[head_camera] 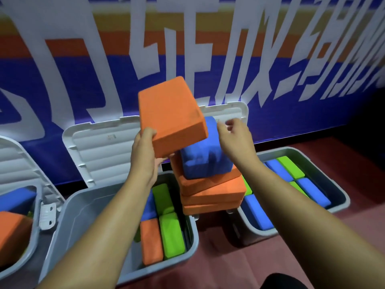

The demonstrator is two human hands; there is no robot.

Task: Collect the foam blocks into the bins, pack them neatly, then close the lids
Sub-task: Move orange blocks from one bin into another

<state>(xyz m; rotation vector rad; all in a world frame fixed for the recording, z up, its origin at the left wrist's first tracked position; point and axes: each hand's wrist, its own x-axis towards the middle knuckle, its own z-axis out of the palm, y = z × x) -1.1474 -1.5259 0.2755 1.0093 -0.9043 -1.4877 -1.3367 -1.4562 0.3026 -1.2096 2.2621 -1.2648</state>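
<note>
A left hand (145, 151) grips an orange block (170, 115) above the middle bin (83, 215); the right hand (235, 138), fingers loosely bent, reaches a blue block (206, 161) atop stacked orange blocks (212, 192) standing between that bin and the right bin (344, 198).

Reddish-brown floor (239, 268), dull surface, seen from above. Three grey plastic bins stand directly on it in row, side by side. Left bin (36, 226) cut off by frame edge, just beside middle bin (83, 209). Middle bin nearest viewer, fills lower centre of view. Right bin (325, 170) stands apart from middle bin; strip of shadowed floor shows between them. More floor visible in front of right bin and behind it, up to dark base of wall.
</note>
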